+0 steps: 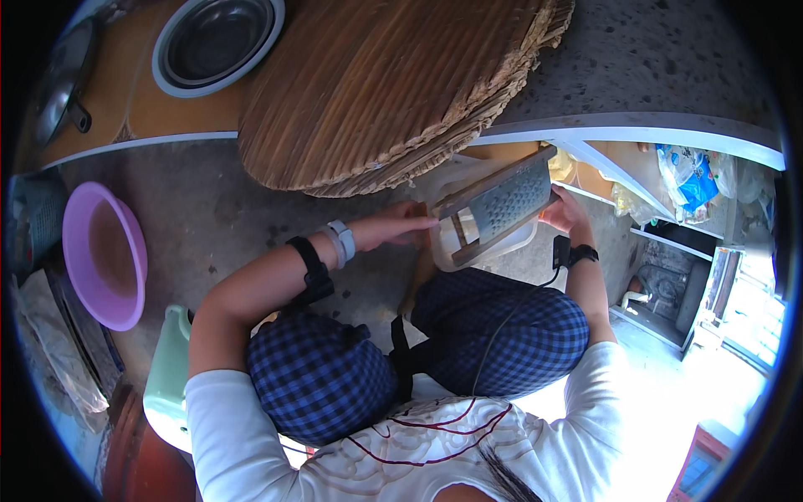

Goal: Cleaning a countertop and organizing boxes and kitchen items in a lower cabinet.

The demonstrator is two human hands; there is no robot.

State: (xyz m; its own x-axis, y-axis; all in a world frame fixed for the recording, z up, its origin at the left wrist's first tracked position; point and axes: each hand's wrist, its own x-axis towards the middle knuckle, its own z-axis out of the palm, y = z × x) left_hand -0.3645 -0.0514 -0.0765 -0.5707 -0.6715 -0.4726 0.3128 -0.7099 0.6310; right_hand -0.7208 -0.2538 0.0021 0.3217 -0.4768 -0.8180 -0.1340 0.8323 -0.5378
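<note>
A wooden-framed metal grater [511, 201] lies tilted across a translucent plastic container [444, 246] in front of my knees. My left hand [401, 227] is at the container's left side, its thumb stretched toward the grater frame; its other fingers are mostly hidden behind the rim. My right hand [566, 211] grips the right side, close to the grater's end, with something orange just showing by the fingers. Whether it holds the container, the grater or both is unclear. Above the container juts a round brown lid or board of plant stalks [376, 94] with a rough edge.
A purple basin [139, 263] with brownish content stands at the left, near a green plastic stool or chair [164, 370]. On the counter are a metal bowl in a white-rimmed basin [162, 63] and a pan [59, 113]. Plastic bags [693, 179] lie under the counter at right.
</note>
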